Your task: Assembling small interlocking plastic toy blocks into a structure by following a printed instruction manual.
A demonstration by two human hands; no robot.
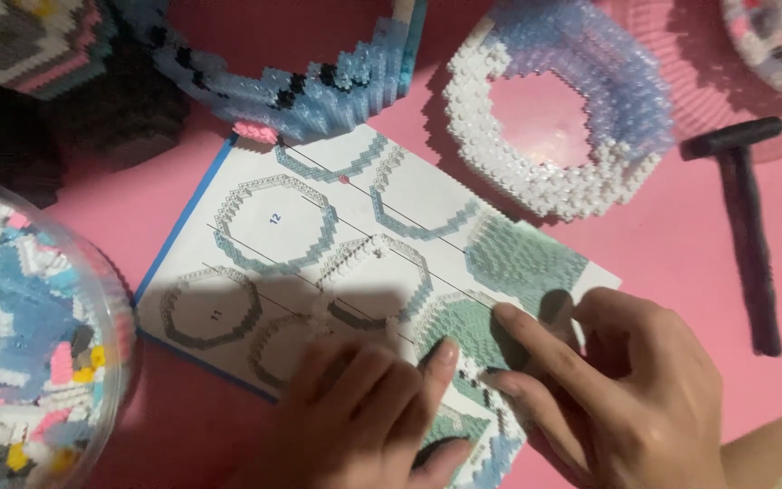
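Both hands are down on the instruction sheet (pixel 228 195), a white card with a blue border along its left and lower edges, lying tilted on the pink desk (pixel 681 263). Its long axis runs from the upper left near the blue build toward the lower right, under the hands. The printed diagrams show ring-shaped layers: I count about six outlined rings, two with small numbers inside, plus two or three filled greenish ones at the lower right end.

The left hand (pixel 368 421) rests flat on the lower part of the sheet, fingers loosely curled and lying side by side, grasping nothing I can see. The right hand (pixel 631 394) has its index finger stretched out and pressing on a greenish filled diagram, the other fingers tucked under; can't tell if it pinches a small piece.

Moving outward: one white and pale blue brick ring (pixel 558 113) sits just past the sheet's upper right edge. One curved blue and black brick wall (pixel 319 86) touches the sheet's top corner. One black hammer (pixel 744 208) lies near the desk's right edge, handle pointing down. One clear round tub (pixel 29 344) of mixed tiny bricks is at the left edge, and a second tub (pixel 780 36) peeks in at the top right corner.
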